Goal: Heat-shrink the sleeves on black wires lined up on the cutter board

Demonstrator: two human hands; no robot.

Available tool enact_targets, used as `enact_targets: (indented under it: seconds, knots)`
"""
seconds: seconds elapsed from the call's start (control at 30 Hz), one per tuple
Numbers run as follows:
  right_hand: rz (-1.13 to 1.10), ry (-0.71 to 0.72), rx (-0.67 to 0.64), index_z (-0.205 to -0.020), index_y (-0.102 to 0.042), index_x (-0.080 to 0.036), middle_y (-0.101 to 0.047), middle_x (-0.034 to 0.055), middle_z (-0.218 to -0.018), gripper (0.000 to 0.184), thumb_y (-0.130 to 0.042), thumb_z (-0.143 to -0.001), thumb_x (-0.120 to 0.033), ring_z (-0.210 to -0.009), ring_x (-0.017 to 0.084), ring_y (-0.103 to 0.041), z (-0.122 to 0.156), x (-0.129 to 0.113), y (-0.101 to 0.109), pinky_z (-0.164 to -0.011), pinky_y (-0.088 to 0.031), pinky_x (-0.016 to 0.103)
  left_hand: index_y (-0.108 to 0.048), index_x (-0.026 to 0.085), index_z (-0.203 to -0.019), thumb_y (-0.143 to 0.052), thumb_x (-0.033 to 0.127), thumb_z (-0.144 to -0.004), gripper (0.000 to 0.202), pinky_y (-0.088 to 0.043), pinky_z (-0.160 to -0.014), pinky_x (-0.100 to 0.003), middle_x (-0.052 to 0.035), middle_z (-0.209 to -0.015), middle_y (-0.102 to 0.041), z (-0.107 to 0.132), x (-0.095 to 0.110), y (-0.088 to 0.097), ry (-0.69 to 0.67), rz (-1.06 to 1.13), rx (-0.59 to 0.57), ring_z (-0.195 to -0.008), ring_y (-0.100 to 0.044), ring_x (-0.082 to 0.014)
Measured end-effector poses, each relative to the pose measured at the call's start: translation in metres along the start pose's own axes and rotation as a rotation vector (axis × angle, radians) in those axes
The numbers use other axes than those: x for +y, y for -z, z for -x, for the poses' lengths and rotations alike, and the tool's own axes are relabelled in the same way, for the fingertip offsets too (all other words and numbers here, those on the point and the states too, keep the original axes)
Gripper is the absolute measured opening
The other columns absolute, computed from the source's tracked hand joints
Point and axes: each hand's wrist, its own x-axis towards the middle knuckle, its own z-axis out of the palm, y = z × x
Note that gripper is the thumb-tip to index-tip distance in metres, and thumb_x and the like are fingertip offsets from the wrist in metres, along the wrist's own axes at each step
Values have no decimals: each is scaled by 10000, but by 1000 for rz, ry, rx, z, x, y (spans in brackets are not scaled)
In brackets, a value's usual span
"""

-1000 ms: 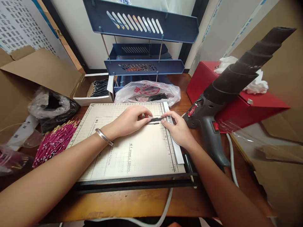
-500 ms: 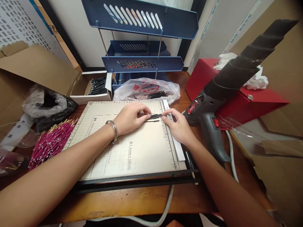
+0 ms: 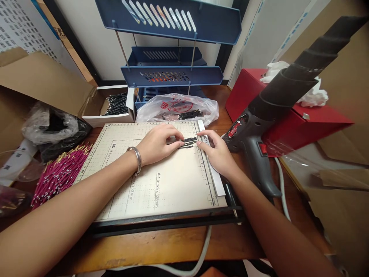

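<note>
My left hand (image 3: 160, 143), with a metal bangle at the wrist, pinches the left part of a small bundle of thin black wires (image 3: 190, 141) between thumb and fingertips. The bundle lies across the upper right of a cream paper-cutter board (image 3: 178, 184) printed with a grid and sizes. My right hand (image 3: 215, 151) is at the wires' right ends, its thumb and index finger apart; whether they touch the ends is hard to see. Beneath this hand runs a white strip (image 3: 217, 184) along the board's right side.
A heat gun (image 3: 259, 130) stands at right before a red box (image 3: 245, 90). Magenta wires (image 3: 62, 173) are piled at left. Behind the board are a white box (image 3: 108, 120) of black wires, a plastic bag (image 3: 150, 109) and a blue rack (image 3: 173, 77).
The thumb and index finger of my right hand have come slightly away from the wire ends. In my left hand the black wires look more fanned out. The view has shifted slightly.
</note>
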Motion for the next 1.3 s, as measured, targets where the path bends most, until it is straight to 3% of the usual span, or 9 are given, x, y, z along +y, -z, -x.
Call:
enact_targets:
  seconds: [0.13,0.33,0.47,0.67,0.8,0.97,1.3]
  knots:
    - [17,-3,-18,-1148,-727,-250,-774,78,-1271,329,-676,-853,-385,-1242,311,-668,0,-2,1,-1164,-480,504,-803,209,-1055,-657,342,-1050,198,-523,-954,-430,-80,-1070,-818,4,2,1,-19,-28,19,-1017,-704,-262]
    - [106,29,-101,-1091,-738,-225,-757,113,-1302,287,-637,-886,-400,-1272,313,-665,3,-8,4,-1198,-459,519,-844,207,-1229,-606,326,-1078,306,-613,-1003,-487,-106,-1257,-845,10,5,6,-299,-67,17,-1124,-782,-305]
    - [101,48,-68,-1071,-717,-247,-772,83,-1240,238,-635,-889,-377,-1227,303,-671,5,-7,4,-1170,-476,504,-854,254,-1265,-615,331,-1073,316,-634,-1087,-511,-78,-1302,-834,12,3,13,-368,-105,-32,-1251,-789,-306]
    - [105,21,-36,-1006,-662,-257,-764,63,-1121,174,-623,-886,-376,-1088,293,-668,5,-6,2,-1060,-514,481,-821,241,-1356,-653,389,-1058,373,-601,-1187,-529,-103,-1425,-772,12,-5,17,-359,-138,-125,-1357,-741,-330]
    - [107,28,-31,-964,-642,-262,-751,55,-1058,143,-615,-898,-385,-1034,288,-654,4,-7,2,-1006,-515,465,-799,268,-1402,-637,331,-1068,376,-554,-1249,-547,-53,-1486,-736,11,-8,15,-361,-132,-140,-1461,-665,-336]
    - [102,27,-40,-967,-646,-257,-747,58,-1070,144,-604,-896,-376,-1035,283,-652,4,-8,2,-1007,-516,460,-787,238,-1422,-551,275,-1094,406,-539,-1256,-567,-55,-1492,-731,9,-7,12,-371,-136,-146,-1491,-635,-350]
    - [89,-36,-20,-1040,-649,-265,-752,63,-1144,195,-645,-872,-364,-1110,304,-650,3,-7,2,-1013,-512,477,-621,249,-1613,-469,479,-1155,535,-332,-1360,-548,-71,-1673,-580,6,3,5,-320,-163,-288,-1667,-404,-338]
